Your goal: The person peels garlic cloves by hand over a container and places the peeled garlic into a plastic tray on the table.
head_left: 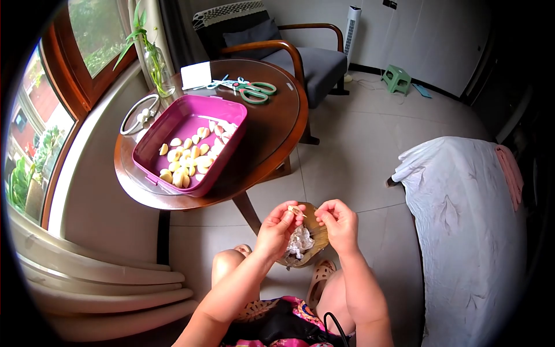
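My left hand [276, 229] pinches a garlic clove [297, 211] between thumb and fingers, with part of its skin showing. My right hand [339, 224] is a short way to the right, apart from the clove, its thumb and finger pressed together; whatever is in that pinch is too small to name. Below both hands stands a brownish bin [317, 231] with pale papery peels [300, 242] in it. On the round table, a magenta tray [241, 122] holds many peeled garlic cloves [184, 163] and, at its right side, several whitish unpeeled ones [222, 132].
The dark wooden table [277, 133] also bears green-handled scissors [254, 91], a white box [196, 75] and a glass vase [159, 72] with a plant. A cushioned armchair [318, 66] stands behind. To the right is a cloth-covered bed [462, 231]; a green stool [396, 79] sits farther back.
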`<action>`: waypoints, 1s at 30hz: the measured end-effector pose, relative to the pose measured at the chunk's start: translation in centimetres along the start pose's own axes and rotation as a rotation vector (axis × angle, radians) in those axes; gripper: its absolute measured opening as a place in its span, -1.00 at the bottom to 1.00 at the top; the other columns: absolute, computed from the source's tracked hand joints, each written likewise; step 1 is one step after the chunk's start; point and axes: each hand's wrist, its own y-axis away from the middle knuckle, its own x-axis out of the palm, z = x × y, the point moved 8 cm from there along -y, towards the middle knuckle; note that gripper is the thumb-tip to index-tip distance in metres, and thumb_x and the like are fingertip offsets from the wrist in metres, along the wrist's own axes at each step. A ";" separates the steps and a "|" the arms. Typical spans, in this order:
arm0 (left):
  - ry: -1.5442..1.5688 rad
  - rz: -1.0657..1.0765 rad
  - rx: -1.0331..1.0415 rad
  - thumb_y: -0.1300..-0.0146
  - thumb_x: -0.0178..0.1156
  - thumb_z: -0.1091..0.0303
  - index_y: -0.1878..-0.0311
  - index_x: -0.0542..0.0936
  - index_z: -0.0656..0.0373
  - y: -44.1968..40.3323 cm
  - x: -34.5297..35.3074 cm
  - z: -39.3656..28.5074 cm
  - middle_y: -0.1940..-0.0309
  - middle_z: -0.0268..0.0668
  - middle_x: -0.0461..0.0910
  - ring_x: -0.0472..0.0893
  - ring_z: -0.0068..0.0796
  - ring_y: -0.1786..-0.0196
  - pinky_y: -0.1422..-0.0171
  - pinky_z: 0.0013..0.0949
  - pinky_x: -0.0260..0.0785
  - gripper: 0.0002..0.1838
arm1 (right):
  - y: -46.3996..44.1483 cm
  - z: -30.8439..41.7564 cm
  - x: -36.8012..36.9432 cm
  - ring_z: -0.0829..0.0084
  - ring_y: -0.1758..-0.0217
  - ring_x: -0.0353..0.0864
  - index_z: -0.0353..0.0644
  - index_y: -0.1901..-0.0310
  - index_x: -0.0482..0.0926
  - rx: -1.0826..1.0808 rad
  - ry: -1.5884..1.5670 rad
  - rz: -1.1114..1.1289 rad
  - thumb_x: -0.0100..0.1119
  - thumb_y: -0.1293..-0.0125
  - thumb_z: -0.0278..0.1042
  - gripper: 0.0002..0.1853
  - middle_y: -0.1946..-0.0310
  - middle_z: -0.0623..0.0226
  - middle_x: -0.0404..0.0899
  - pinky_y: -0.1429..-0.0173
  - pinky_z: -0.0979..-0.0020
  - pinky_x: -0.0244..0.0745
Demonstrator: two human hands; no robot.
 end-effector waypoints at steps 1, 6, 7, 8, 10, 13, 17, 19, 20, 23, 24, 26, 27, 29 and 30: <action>-0.020 0.002 0.015 -0.26 -0.04 0.47 0.01 0.38 0.27 0.0 0.1 -0.2 0.14 -0.26 0.49 0.44 -0.58 0.24 0.03 -0.54 0.33 -0.76 | 0.0 -0.3 -0.2 0.67 0.43 0.45 -0.31 0.40 0.45 0.004 -0.026 0.000 0.09 -0.09 -0.60 -0.97 0.51 0.43 0.47 0.34 0.62 0.38; -0.313 0.046 0.135 -0.24 -0.03 0.52 0.02 0.38 0.27 0.0 0.1 -0.1 0.14 -0.26 0.49 0.45 -0.58 0.17 -0.01 -0.53 0.31 -0.76 | 0.5 2.2 1.5 0.64 0.41 0.45 -0.28 0.32 0.47 -0.167 0.274 0.044 0.18 -0.02 -0.62 -0.84 0.45 0.39 0.47 0.33 0.61 0.39; -0.358 0.036 0.158 -0.21 0.00 0.53 0.02 0.40 0.25 0.2 0.3 -0.2 0.19 -0.28 0.51 0.49 -0.53 0.13 -0.03 -0.51 0.32 -0.75 | 0.7 3.3 1.9 0.62 0.43 0.46 -0.29 0.36 0.50 -0.241 0.352 0.055 0.18 -0.01 -0.62 -0.87 0.45 0.37 0.47 0.35 0.61 0.38; -0.311 0.037 0.131 -0.21 0.00 0.53 0.02 0.40 0.25 0.2 0.3 0.0 0.18 -0.28 0.51 0.49 -0.53 0.14 -0.03 -0.51 0.32 -0.75 | 0.7 2.8 1.6 0.62 0.44 0.46 -0.30 0.38 0.50 -0.229 0.293 0.046 0.18 -0.01 -0.62 -0.89 0.46 0.37 0.47 0.36 0.61 0.38; -0.216 0.041 0.080 -0.22 -0.01 0.53 0.02 0.40 0.24 0.3 0.4 0.4 0.17 -0.27 0.51 0.49 -0.53 0.14 -0.03 -0.51 0.32 -0.76 | 0.5 1.9 1.2 0.61 0.47 0.46 -0.32 0.42 0.49 -0.208 0.178 0.028 0.17 -0.01 -0.63 -0.92 0.47 0.36 0.47 0.37 0.61 0.38; -0.063 0.054 0.078 -0.25 -0.06 0.52 0.02 0.38 0.26 0.1 0.5 0.4 0.13 -0.25 0.48 0.45 -0.57 0.18 0.02 -0.52 0.31 -0.77 | 0.4 0.2 0.3 0.62 0.51 0.47 -0.31 0.43 0.46 -0.037 0.033 -0.024 0.10 -0.10 -0.55 -0.97 0.50 0.37 0.51 0.41 0.63 0.37; -0.006 0.052 0.091 -0.25 -0.06 0.52 0.02 0.38 0.26 0.0 0.3 -0.1 0.11 -0.24 0.47 0.46 -0.56 0.17 0.00 -0.51 0.32 -0.77 | 0.4 -1.3 0.4 0.65 0.51 0.46 -0.29 0.42 0.45 0.153 -0.081 0.018 0.07 -0.15 -0.48 -0.93 0.53 0.41 0.51 0.44 0.64 0.33; -0.046 0.049 0.080 -0.25 -0.05 0.52 0.01 0.38 0.26 0.1 0.5 -0.1 0.11 -0.24 0.47 0.47 -0.56 0.16 -0.01 -0.51 0.32 -0.76 | 0.5 -1.5 0.6 0.66 0.51 0.45 -0.28 0.42 0.45 0.185 -0.111 0.042 0.07 -0.16 -0.47 -0.93 0.55 0.42 0.50 0.44 0.64 0.33; -0.066 0.049 0.075 -0.24 -0.05 0.52 0.00 0.38 0.26 0.1 0.6 0.0 0.11 -0.24 0.47 0.47 -0.56 0.15 -0.02 -0.51 0.33 -0.75 | 0.5 -1.7 0.7 0.66 0.51 0.45 -0.28 0.41 0.45 0.189 -0.115 0.055 0.08 -0.16 -0.47 -0.92 0.55 0.42 0.50 0.44 0.64 0.33; -0.108 0.043 0.050 -0.23 -0.01 0.50 -0.02 0.38 0.26 0.2 0.7 0.3 0.13 -0.26 0.48 0.48 -0.54 0.14 -0.03 -0.51 0.34 -0.73 | 0.5 -2.0 0.7 0.68 0.52 0.41 -0.29 0.41 0.45 0.187 -0.078 0.089 0.08 -0.16 -0.46 -0.91 0.56 0.43 0.49 0.43 0.64 0.31; -0.109 0.040 0.054 -0.23 -0.01 0.49 -0.01 0.39 0.26 0.3 0.6 0.3 0.14 -0.27 0.48 0.48 -0.54 0.15 -0.03 -0.50 0.34 -0.73 | 0.5 -2.1 0.7 0.69 0.52 0.39 -0.30 0.41 0.45 0.182 -0.057 0.101 0.08 -0.16 -0.46 -0.91 0.57 0.43 0.48 0.42 0.64 0.31; -0.111 0.031 0.059 -0.23 0.01 0.47 0.00 0.40 0.26 0.4 0.4 0.2 0.16 -0.28 0.49 0.48 -0.54 0.15 -0.02 -0.50 0.34 -0.74 | 0.6 -2.1 1.0 0.71 0.53 0.36 -0.30 0.41 0.44 0.113 0.033 0.124 0.07 -0.17 -0.47 -0.91 0.57 0.44 0.47 0.43 0.64 0.28; -0.096 0.017 0.026 -0.23 0.01 0.46 0.01 0.41 0.26 0.4 0.2 0.4 0.18 -0.29 0.49 0.48 -0.54 0.15 -0.02 -0.50 0.34 -0.74 | 0.7 -2.0 1.2 0.71 0.53 0.34 -0.31 0.41 0.43 0.079 0.078 0.136 0.06 -0.17 -0.47 -0.91 0.56 0.45 0.46 0.43 0.64 0.27; -0.065 -0.010 -0.041 -0.23 0.02 0.43 0.04 0.43 0.26 0.3 -0.2 0.8 0.20 -0.31 0.49 0.48 -0.55 0.16 -0.02 -0.49 0.34 -0.76 | 1.0 -1.6 1.8 0.72 0.52 0.33 -0.31 0.42 0.42 0.045 0.048 0.186 0.05 -0.17 -0.48 -0.91 0.55 0.45 0.44 0.43 0.64 0.26; -0.042 -0.003 -0.041 -0.23 0.02 0.43 0.05 0.43 0.26 0.3 -0.2 0.8 0.21 -0.31 0.49 0.48 -0.56 0.17 -0.01 -0.50 0.34 -0.76 | 1.1 -1.4 2.1 0.72 0.52 0.32 -0.31 0.42 0.41 0.028 0.033 0.211 0.04 -0.18 -0.48 -0.91 0.55 0.46 0.44 0.43 0.64 0.26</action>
